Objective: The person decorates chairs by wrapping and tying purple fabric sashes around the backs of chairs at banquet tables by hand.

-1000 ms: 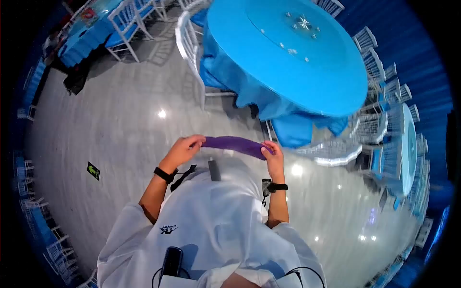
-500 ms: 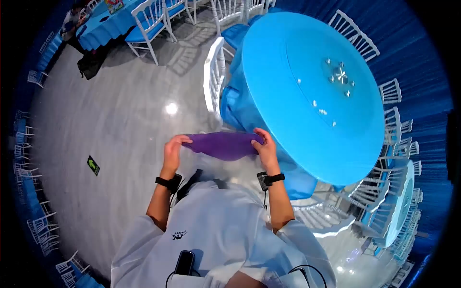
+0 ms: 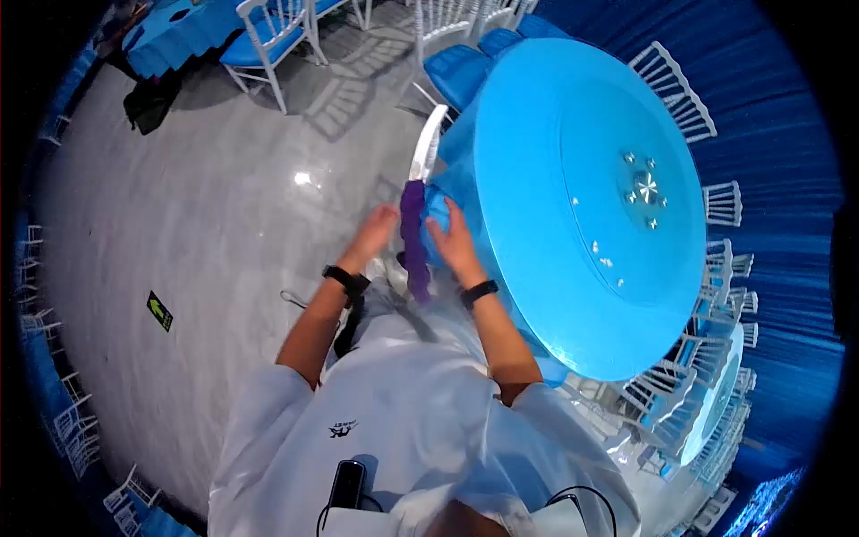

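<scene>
A purple cloth band (image 3: pixel 413 237) hangs in a narrow upright strip at the near end of a white chair's back (image 3: pixel 428 143), and its lower end droops toward my body. My left hand (image 3: pixel 374 234) is just left of the cloth, slightly blurred, with fingers stretched out and a small gap to the fabric. On the other side, my right hand (image 3: pixel 455 240) has its thumb and fingers apart, in front of the blue cover beside the table. Neither hand visibly grips the cloth. How the band meets the chair back is partly hard to make out.
A large round table (image 3: pixel 528 206) with a blue top stands right of the chair, with a silver centrepiece (image 3: pixel 646 186) on it. White chairs (image 3: pixel 673 89) surround it. At upper left are another blue-covered table (image 3: pixel 183 36) and a dark bag (image 3: pixel 150 103). A green arrow sign (image 3: pixel 159 311) marks the floor.
The purple cloth, earlier stretched sideways between both hands, now hangs upright at the chair back. Both hands have let go and moved forward, closer together. The view has shifted toward the chair.
</scene>
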The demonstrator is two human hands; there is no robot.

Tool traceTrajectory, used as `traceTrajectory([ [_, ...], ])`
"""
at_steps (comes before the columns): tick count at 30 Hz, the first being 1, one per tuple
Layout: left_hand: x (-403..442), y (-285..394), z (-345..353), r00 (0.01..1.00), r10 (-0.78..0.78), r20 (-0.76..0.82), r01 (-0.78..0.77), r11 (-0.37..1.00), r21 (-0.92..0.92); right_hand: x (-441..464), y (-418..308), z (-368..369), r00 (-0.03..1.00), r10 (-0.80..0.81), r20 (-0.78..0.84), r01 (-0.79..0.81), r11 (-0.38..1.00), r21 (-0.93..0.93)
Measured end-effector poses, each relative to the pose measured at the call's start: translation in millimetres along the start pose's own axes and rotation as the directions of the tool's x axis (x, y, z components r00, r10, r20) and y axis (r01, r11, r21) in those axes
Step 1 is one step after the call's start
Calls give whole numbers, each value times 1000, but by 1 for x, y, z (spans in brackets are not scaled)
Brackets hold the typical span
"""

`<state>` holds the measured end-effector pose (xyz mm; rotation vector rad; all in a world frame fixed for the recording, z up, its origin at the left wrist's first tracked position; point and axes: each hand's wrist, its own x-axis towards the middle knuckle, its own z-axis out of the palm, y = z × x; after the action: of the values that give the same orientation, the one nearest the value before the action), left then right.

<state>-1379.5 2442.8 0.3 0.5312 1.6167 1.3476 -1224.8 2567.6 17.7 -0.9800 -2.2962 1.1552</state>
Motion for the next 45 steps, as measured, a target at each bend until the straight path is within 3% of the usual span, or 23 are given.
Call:
traceTrajectory([
  [1,12,-30,10,984,80,157,-103,984,145,-3,7,13,1000,-12,12,12,1000,12],
  [3,-13,-19,38,988,-109,107,101,992,81,-8,16,36,959,130,250,-165,979,123],
  [5,-21,-54,48,972,219,86,-235,932,275,-11,6,35,945,164,284,-215,964,158],
  [7,-11,-97,48,966,135,220,-169,975,143,-14,-11,20,859,289,423,-345,937,62],
  [8,-32,-49,48,960,155,233,-183,978,103,-22,-8,15,831,271,487,-323,946,26],
  [9,-35,-46,48,964,-23,264,-3,995,96,-37,13,28,942,47,333,-76,994,74],
  [10,-33,-53,47,943,-6,333,-21,997,78,-42,25,30,896,110,429,-162,983,87],
  [11,-45,-25,53,960,-82,267,33,983,182,-49,32,28,861,108,498,-161,985,64],
  [13,-47,-57,66,993,95,64,-108,961,255,-59,35,26,852,117,510,-191,977,95],
  [17,-60,-34,82,1000,14,-4,-13,971,237,-65,-6,-5,849,109,516,-242,950,197],
  [21,-57,-37,84,886,461,57,-373,633,679,-45,9,13,839,-11,545,-174,942,287],
  [23,-67,-7,90,954,286,-85,-203,831,519,-34,-1,7,798,74,598,-215,962,167],
  [25,-41,-22,83,921,387,-43,-303,782,545,-21,4,18,782,92,616,-243,956,166],
  [27,-22,-47,80,961,196,-196,-176,978,113,-6,39,64,938,-126,322,-10,921,390],
  [28,-19,-34,72,893,449,-33,-385,799,462,-2,21,50,923,21,383,-140,948,284],
  [29,-15,-21,71,894,447,-37,-383,804,455,9,42,67,921,25,388,-142,950,277],
  [31,-7,1,65,950,288,-122,-245,929,278,39,107,122,874,-132,467,185,980,-70],
  [32,11,-11,55,922,386,22,-331,760,559,47,86,102,870,-210,446,229,973,10],
  [35,70,-55,37,895,446,22,-392,760,518,68,28,71,966,37,254,-93,973,212],
  [37,83,-32,33,876,482,23,-428,755,496,86,34,73,978,-24,205,-26,971,236],
  [40,95,18,35,913,402,68,-370,746,554,123,35,72,946,-209,248,255,952,-171],
  [41,108,23,31,923,370,103,-362,749,555,128,19,64,987,-115,114,115,993,9],
  [45,153,3,32,886,464,6,-414,785,460,169,-10,35,962,-13,273,109,933,-343],
])
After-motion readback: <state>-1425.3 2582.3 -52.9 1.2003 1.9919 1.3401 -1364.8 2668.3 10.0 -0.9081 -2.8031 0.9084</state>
